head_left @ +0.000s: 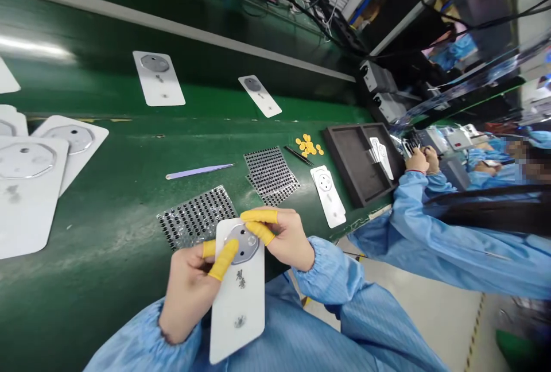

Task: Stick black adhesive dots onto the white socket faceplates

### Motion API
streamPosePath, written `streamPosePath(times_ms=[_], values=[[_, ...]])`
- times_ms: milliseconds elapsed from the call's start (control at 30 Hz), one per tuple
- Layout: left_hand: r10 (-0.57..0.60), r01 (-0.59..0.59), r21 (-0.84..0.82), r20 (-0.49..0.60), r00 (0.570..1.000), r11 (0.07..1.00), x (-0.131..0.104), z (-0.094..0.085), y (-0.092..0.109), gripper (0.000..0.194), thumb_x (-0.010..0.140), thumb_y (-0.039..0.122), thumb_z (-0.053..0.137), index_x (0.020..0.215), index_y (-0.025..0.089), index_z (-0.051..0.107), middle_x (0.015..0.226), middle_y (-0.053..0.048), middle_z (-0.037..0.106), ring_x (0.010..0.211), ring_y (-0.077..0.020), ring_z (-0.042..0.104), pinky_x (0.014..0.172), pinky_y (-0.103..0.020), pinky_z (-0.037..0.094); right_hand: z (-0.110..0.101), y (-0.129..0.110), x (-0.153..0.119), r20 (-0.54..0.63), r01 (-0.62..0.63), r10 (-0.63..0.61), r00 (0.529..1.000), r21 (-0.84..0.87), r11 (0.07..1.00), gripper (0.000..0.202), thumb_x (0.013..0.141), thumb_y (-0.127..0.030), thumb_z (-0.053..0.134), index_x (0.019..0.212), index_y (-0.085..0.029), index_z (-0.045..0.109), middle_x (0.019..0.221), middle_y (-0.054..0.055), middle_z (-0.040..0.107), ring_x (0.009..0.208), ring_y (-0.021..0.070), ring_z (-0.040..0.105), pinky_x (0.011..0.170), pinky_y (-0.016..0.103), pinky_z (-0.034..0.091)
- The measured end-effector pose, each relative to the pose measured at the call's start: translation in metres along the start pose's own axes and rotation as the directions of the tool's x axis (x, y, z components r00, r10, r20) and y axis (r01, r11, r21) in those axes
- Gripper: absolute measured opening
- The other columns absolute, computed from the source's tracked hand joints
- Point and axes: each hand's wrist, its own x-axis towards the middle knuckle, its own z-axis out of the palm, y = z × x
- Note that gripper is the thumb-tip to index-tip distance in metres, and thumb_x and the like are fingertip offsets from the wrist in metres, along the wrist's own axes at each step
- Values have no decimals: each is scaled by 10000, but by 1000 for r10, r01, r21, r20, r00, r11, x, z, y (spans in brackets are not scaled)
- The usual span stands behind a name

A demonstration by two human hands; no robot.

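Note:
A white rounded panel (238, 314) with a grey octagonal inset, two dark dots and printed characters is held up over my lap. My left hand (193, 286), with yellow finger cots, grips its left edge, the thumb lying on the inset. At the top right corner, my right hand (284, 234) pinches the panel between yellow-covered thumb and finger. Just behind the panel lies a clear sheet of small black dots (196, 217). Farther off are more dotted sheets (271, 174) and lilac tweezers (200, 171).
Dark tweezers (298, 155) lie beside a heap of yellow finger cots (309, 145). Stacked white panels (329, 200) sit near a black divided tray (353, 171). More panels (159, 79) rest on the green table (120, 154). A co-worker's blue sleeve (411, 200) is at right.

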Motion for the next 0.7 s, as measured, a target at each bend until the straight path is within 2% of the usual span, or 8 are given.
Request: streamPosePath(times_ms=[100, 167, 233, 300, 400, 500, 600, 700], values=[[125, -124, 116, -3, 992, 986, 8, 12, -8, 269, 720, 349, 743, 896, 146, 744, 797, -77, 769, 671, -241, 716, 589, -305, 588, -29, 32, -11, -90, -72, 63, 994, -101, 992, 180, 884, -375, 567, 970, -294, 703, 908, -10, 756, 776, 176, 731, 691, 283, 641], [215, -210, 143, -19, 976, 967, 11, 9, -10, 316, 815, 362, 650, 1055, 160, 686, 978, -93, 758, 808, -235, 723, 746, -340, 586, -71, 61, -15, -168, -146, 115, 979, -188, 971, 238, 879, -403, 562, 992, -251, 707, 939, 41, 755, 809, 199, 729, 712, 322, 631], [287, -273, 114, -130, 949, 955, 11, -2, -9, 341, 864, 383, 593, 1129, 172, 631, 1045, -101, 739, 839, -228, 718, 789, -355, 575, -124, 89, -16, -235, -234, 172, 957, -271, 934, 307, 869, -414, 556, 1004, -180, 702, 950, 89, 748, 827, 214, 724, 733, 354, 616], [308, -302, 67, -297, 904, 951, 10, -14, -4, 335, 846, 403, 624, 1094, 178, 636, 978, -88, 746, 780, -222, 715, 741, -346, 582, -170, 112, -12, -252, -303, 224, 941, -344, 889, 328, 842, -422, 565, 948, -148, 710, 896, 102, 747, 797, 209, 717, 736, 352, 603], [280, -304, 25, -464, 840, 952, 9, -25, 3, 333, 802, 389, 690, 1069, 193, 656, 901, -51, 752, 694, -194, 704, 698, -324, 591, -201, 132, 10, -255, -357, 265, 930, -452, 817, 262, 792, -355, 612, 921, -150, 713, 976, 118, 731, 925, 235, 686, 874, 414, 555], [278, -309, 22, -499, 821, 951, 15, -28, 2, 372, 797, 394, 698, 1093, 175, 642, 917, -61, 758, 636, -170, 699, 654, -305, 588, -180, 143, 66, -261, -368, 266, 928, -524, 768, 305, 798, -263, 596, 1064, -134, 672, 1171, 156, 659, 1127, 268, 597, 1032, 466, 437], [316, -339, 46, -503, 805, 940, 24, -30, -4, 454, 795, 409, 692, 1141, 129, 602, 964, -107, 756, 624, -173, 707, 619, -299, 577, -129, 145, 145, -263, -392, 293, 919, -542, 743, 434, 824, -237, 581, 1238, -106, 564, 1236, 190, 610, 1197, 289, 545, 1059, 494, 384], [349, -363, 77, -512, 785, 929, 29, -36, -9, 481, 781, 401, 701, 1144, 105, 593, 946, -125, 759, 615, -177, 710, 595, -290, 564, -86, 138, 215, -302, -472, 364, 881, -532, 703, 635, 754, -201, 689, 1315, -14, 458, 1250, 278, 572, 1257, 375, 477, 1057, 612, 303]])
